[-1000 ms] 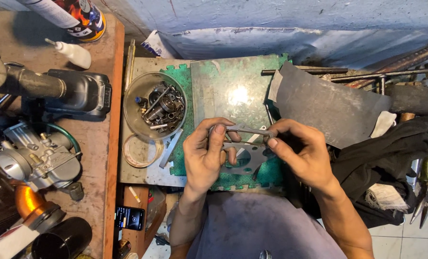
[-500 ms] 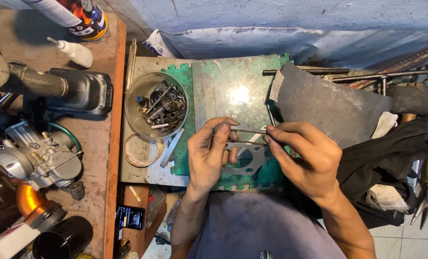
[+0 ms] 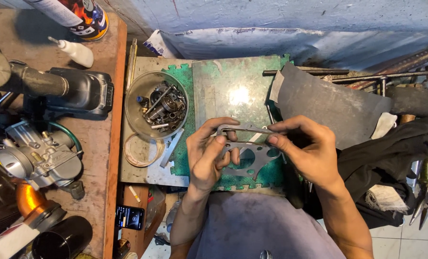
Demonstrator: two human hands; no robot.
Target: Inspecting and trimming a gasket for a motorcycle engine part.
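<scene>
cluttered workshop floor lies below me, with a worn green foam mat (image 3: 185, 158) and a scuffed metal plate (image 3: 233, 88) on it. my left hand (image 3: 205, 156) and my right hand (image 3: 306, 151) both pinch a thin grey metal gasket with cut-out holes (image 3: 246, 152), held flat in the air just above the mat, left fingers at its left end, right fingertips at its upper right edge. left of the hands sits a clear glass bowl of small metal engine parts (image 3: 157, 105). on the brown wooden bench (image 3: 106, 158) further left rest a silver carburettor (image 3: 34, 156) and a white squeeze bottle (image 3: 77, 52). a dark grey sheet (image 3: 329, 103) lies right of the plate.
</scene>
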